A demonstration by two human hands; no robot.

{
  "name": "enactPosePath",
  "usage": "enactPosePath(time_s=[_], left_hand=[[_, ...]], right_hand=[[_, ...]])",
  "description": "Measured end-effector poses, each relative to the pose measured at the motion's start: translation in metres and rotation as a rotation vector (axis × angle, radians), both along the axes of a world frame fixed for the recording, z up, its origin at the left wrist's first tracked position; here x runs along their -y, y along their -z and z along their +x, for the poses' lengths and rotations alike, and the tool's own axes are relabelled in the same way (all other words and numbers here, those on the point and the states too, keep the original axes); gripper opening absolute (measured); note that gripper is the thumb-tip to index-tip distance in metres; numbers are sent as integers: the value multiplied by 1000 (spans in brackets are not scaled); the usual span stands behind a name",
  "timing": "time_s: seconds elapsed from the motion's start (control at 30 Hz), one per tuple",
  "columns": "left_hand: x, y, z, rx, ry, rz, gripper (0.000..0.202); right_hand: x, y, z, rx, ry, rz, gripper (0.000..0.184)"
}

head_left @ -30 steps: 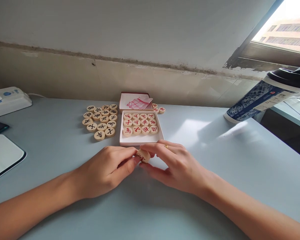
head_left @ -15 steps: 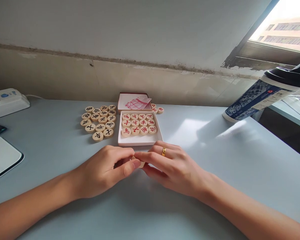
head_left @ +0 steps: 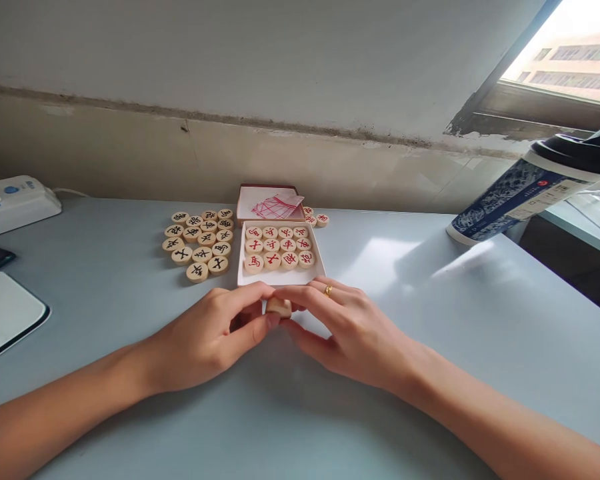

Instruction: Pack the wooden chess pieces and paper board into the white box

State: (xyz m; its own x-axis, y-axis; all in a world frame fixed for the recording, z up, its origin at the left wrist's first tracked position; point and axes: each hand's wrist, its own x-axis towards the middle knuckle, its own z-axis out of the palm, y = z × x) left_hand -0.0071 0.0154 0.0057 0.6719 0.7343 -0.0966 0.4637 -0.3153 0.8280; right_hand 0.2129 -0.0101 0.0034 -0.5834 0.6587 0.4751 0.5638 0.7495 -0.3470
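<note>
My left hand (head_left: pixel 210 337) and my right hand (head_left: pixel 347 327) meet at the table's middle, both pinching one round wooden chess piece (head_left: pixel 279 307) between fingertips. The right hand wears a gold ring. Just beyond the fingers lies a white box tray (head_left: pixel 280 279) holding several wooden pieces (head_left: pixel 279 246) with red characters in rows. Left of the tray, several pieces with black characters (head_left: pixel 200 243) lie in rows on the table.
Behind the tray sits a box lid (head_left: pixel 271 203) with a folded red-lined sheet, and loose red pieces (head_left: pixel 316 217) beside it. A blue-and-white cup (head_left: pixel 533 190) stands at the right. White devices (head_left: pixel 10 203) and a white pad (head_left: pixel 5 313) lie at the left edge.
Both hands have shifted slightly toward the tray with the piece. The piece, shown face-up a second ago, is now turned edge-on between the fingertips.
</note>
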Motion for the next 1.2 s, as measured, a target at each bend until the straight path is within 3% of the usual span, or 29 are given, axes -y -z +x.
enactPosePath(time_s=[0.5,0.9,1.07,1.2], left_hand=[[-2,-4,3,-39,-56,111,35],[-3,5,0,14,-95,150,31],[-2,2,2,29,-86,116,38],[3,2,3,30,-175,325,35]], right_hand=[[-1,2,1,-43,16,35,11],[0,-3,1,-61,-11,-141,20],[-1,-3,1,-109,2,-118,18],[-6,-4,3,-78,92,-12,14]])
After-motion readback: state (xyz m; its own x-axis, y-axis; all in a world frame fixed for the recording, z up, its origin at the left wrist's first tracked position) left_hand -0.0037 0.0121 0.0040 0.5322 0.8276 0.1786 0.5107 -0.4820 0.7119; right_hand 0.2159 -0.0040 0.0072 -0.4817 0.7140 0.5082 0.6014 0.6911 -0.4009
